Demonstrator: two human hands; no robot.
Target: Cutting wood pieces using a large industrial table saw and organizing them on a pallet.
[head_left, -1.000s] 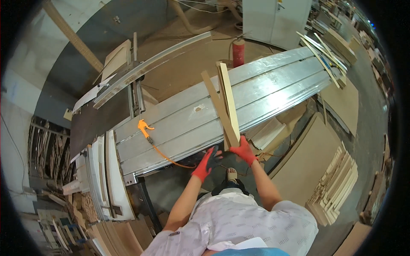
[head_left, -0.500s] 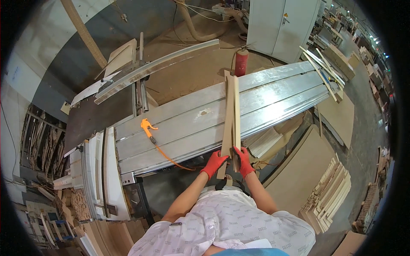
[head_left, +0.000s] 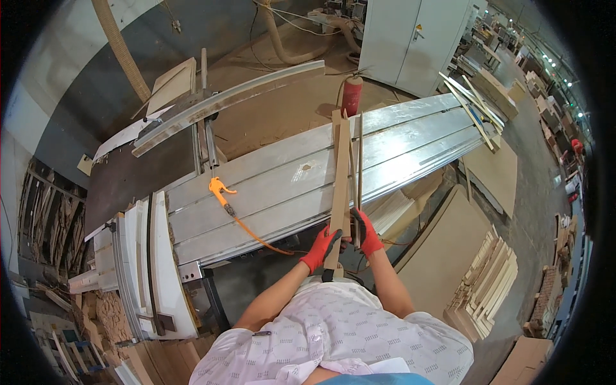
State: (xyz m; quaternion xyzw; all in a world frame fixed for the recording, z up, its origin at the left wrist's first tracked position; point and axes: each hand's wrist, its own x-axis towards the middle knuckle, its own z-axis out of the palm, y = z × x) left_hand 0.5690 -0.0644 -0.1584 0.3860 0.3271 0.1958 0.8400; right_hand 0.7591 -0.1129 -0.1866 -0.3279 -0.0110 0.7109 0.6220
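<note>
My left hand [head_left: 323,248], in a red glove with dark fingertips, is closed on the near end of some long wooden strips [head_left: 341,173]. They point away from me over the grooved metal table [head_left: 256,170]. Just to the right, my right hand [head_left: 367,234], gloved alike, grips a thin wooden strip [head_left: 359,160] seen edge-on, standing apart from the left bundle at its far end. How many strips each hand holds is hard to make out. An orange air blow gun [head_left: 219,187] lies on the table to the left, its orange hose running toward my hands.
A red fire extinguisher [head_left: 351,96] stands beyond the table. Thin strips [head_left: 471,109] lie across the table's right end. Stacked wooden pieces [head_left: 482,285] rest on a large board [head_left: 436,244] at the right. A curved-looking metal fence [head_left: 231,102] spans the far left.
The strips between my hands have parted: the right hand has turned one strip on edge and moved it away from the left bundle. The view has shifted slightly.
</note>
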